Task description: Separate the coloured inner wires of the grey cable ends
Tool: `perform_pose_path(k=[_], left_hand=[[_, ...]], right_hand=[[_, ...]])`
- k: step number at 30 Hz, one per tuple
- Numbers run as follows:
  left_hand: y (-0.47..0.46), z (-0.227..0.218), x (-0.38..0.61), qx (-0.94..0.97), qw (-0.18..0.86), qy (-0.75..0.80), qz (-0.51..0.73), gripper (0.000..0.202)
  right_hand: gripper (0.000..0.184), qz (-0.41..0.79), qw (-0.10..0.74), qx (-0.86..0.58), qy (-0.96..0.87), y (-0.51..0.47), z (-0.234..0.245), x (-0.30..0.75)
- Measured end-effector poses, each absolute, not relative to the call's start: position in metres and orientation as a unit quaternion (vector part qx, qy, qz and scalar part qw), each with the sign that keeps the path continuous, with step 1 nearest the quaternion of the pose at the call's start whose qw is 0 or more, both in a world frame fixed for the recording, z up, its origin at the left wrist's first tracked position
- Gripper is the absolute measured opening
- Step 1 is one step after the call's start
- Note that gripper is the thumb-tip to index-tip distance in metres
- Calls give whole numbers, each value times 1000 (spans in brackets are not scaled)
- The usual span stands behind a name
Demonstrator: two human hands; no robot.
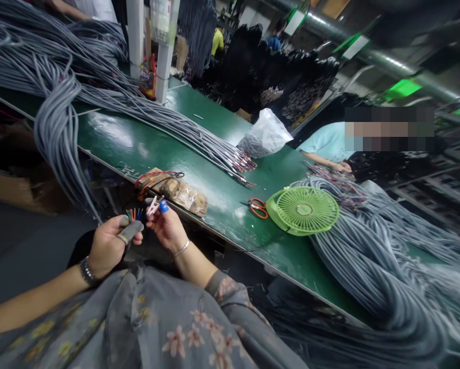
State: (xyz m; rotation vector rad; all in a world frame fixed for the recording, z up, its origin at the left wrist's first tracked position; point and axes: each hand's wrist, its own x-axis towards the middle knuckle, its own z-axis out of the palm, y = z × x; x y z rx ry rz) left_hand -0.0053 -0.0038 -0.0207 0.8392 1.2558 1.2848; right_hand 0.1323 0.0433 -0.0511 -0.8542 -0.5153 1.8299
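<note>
My left hand [108, 245] is closed round the end of a grey cable [132, 229], whose coloured inner wires [134, 213] fan out above my fingers. My right hand [168, 227] is closed in a pinch on a small pink clip-like tool [152, 206] held against those wire tips; a blue cap covers one fingertip. Both hands hover just off the near edge of the green worktable [214, 169]. The cable runs up and left into a hanging bundle of grey cables [56, 128].
A taped block with red and black wires [176, 190] lies beside my hands. Orange-handled scissors [258, 207], a green fan [303, 210], a clear plastic bag [266, 134] and a long cable bundle [176, 123] lie on the table. Another person [330, 148] works at the right, by heaped cables [387, 277].
</note>
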Motion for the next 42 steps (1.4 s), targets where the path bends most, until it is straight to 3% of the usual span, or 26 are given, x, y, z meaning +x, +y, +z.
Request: perform_pose_path(k=[11,19,28,35,42], left_hand=[[2,-31,-1,404,521,533,531,37],[-1,-25,0,395,528,538,525,25],[-10,-30,-9,378,545,531,527,29],[-11,-28,-10,353,563,523,533,28],[-11,-33,-11,378,549,546,508,32]], right_hand=[[30,788,503,-343,-93,52,-56,126],[33,792,504,-338,-66,50,-52,122],[56,798,479,-335,-147,44,-45,127],[45,811,420,-309,-264,30,-53,133],[43,738,467,-374,-313,20,-57,127]])
